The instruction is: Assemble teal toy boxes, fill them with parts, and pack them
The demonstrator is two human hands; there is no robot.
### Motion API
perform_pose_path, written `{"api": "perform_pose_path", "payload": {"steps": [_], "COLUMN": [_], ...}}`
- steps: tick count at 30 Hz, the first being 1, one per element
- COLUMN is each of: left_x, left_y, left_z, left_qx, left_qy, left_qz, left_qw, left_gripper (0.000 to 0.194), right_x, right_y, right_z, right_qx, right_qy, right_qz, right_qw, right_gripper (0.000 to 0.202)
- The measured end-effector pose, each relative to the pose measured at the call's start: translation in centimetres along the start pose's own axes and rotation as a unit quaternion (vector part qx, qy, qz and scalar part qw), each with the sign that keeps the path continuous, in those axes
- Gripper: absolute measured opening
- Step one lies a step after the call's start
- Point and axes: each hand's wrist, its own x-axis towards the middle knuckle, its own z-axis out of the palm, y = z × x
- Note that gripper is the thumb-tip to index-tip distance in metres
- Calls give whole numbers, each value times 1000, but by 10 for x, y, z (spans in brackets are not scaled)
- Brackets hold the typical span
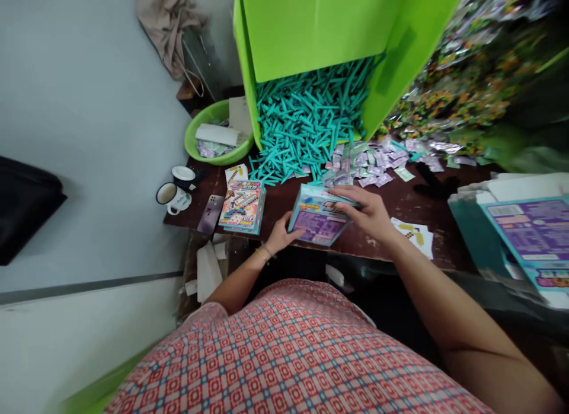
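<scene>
A teal and purple printed cardboard box [320, 221] is held tilted over the front edge of the table. My left hand [283, 233] grips its left lower corner, with the thumb across the printed face. My right hand [367, 212] is closed over its upper right edge, fingers on the top and side. Left of it lies a stack of printed boxes [243, 205] with bright covers. Behind it, teal plastic sticks [302, 129] spill from a lime green bin [320, 28], and small purple and green packets [368, 165] are heaped beside them.
A phone [210, 214], an enamel mug [173, 198] and a green basin [217, 159] stand at the left. Picture cards [415, 237] lie right of my right hand. More printed boxes [528, 224] are piled far right. Shiny wrapped packages [471, 94] are heaped at the back right.
</scene>
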Motion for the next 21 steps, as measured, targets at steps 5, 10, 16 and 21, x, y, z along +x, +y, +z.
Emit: {"api": "perform_pose_path", "payload": {"steps": [5, 10, 16, 21], "left_x": [-42, -34, -31, -15], "left_y": [56, 62, 24, 23], "left_z": [-62, -137, -96, -71], "left_qx": [63, 362, 476, 378], "left_qy": [107, 159, 40, 76], "left_qz": [27, 40, -48, -8], "left_qw": [992, 917, 877, 923], "left_gripper": [50, 71, 69, 71], "right_x": [-25, -114, -192, -160], "right_y": [-9, 49, 84, 57], "right_z": [-52, -140, -164, -177], "right_qx": [-113, -401, -441, -400], "right_qy": [143, 303, 214, 251], "right_qz": [93, 223, 376, 321], "right_qw": [979, 835, 786, 821], "right_gripper": [51, 54, 51, 33]}}
